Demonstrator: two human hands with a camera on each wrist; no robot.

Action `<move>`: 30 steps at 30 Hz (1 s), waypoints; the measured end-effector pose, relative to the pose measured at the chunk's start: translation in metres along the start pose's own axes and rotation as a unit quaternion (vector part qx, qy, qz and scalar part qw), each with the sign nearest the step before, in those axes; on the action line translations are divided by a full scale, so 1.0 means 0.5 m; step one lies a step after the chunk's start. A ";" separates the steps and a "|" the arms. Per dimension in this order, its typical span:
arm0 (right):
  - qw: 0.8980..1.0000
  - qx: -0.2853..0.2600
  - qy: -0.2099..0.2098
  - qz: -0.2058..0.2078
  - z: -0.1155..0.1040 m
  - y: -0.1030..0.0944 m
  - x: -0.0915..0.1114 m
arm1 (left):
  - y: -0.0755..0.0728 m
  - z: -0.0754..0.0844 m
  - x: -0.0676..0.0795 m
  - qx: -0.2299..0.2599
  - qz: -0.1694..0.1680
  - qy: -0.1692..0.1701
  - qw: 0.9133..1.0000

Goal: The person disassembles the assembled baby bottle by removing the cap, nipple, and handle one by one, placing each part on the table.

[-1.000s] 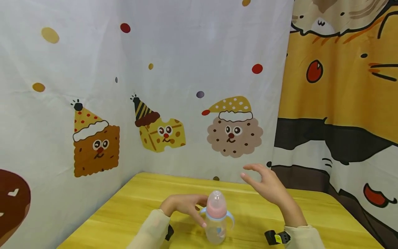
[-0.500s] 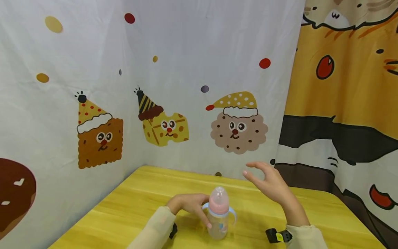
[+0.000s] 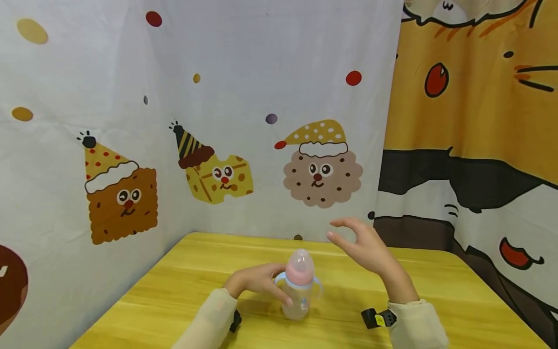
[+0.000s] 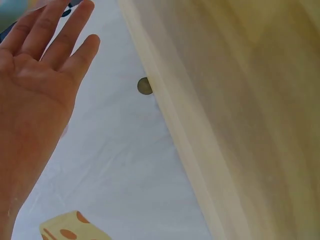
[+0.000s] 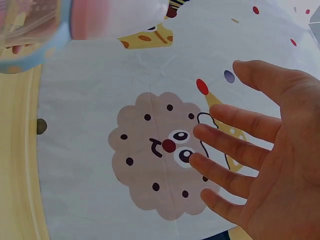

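Note:
A clear baby bottle [image 3: 298, 291] with a pink collar, a see-through domed cap and two pale blue handles is upright over the yellow table. My left hand [image 3: 260, 281] grips its left side, thumb across the front and fingers behind, partly hidden by the bottle. In the left wrist view the fingers of the left hand [image 4: 42, 60] reach toward the top-left corner. My right hand [image 3: 366, 249] is raised to the right of the bottle, apart from it, thumb and fingers spread, holding nothing. The right wrist view shows the bottle's pink collar [image 5: 90, 19] at top left.
The yellow wood-patterned table [image 3: 209, 261] meets a white cloth wall [image 3: 244, 43] printed with cartoon cookies and cheese. On the right hangs an orange cartoon curtain [image 3: 475, 116]. A black strap device [image 3: 378, 318] sits at the right wrist.
My left hand and the bottle have shifted slightly up and away together. The right hand keeps its raised pose, and the head view has shifted a little.

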State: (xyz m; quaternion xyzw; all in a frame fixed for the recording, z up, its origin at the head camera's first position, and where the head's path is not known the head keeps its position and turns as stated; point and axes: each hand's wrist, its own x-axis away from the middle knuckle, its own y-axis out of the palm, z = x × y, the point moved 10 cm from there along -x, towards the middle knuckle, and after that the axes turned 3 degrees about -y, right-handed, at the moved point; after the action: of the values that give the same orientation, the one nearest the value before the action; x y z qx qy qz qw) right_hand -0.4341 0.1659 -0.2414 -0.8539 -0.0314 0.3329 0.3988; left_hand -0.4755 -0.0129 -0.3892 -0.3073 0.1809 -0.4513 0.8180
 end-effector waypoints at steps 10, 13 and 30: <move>1.000 0.001 -0.003 0.003 -0.009 -0.006 -0.007 | -0.070 0.020 0.018 0.012 0.084 0.010 0.996; 1.000 -0.008 0.008 -0.001 -0.005 -0.004 -0.006 | -0.089 0.037 0.023 -0.015 0.115 0.014 0.993; 0.998 -0.033 0.030 -0.035 -0.004 0.049 -0.013 | -0.118 0.095 0.029 -0.180 0.195 0.000 0.964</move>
State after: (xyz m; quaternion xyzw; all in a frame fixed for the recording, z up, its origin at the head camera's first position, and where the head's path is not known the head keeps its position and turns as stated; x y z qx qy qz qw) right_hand -0.4428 0.1456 -0.2543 -0.8747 -0.0607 0.2914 0.3824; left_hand -0.4775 -0.0330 -0.3146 -0.4086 0.3156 -0.2426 0.8213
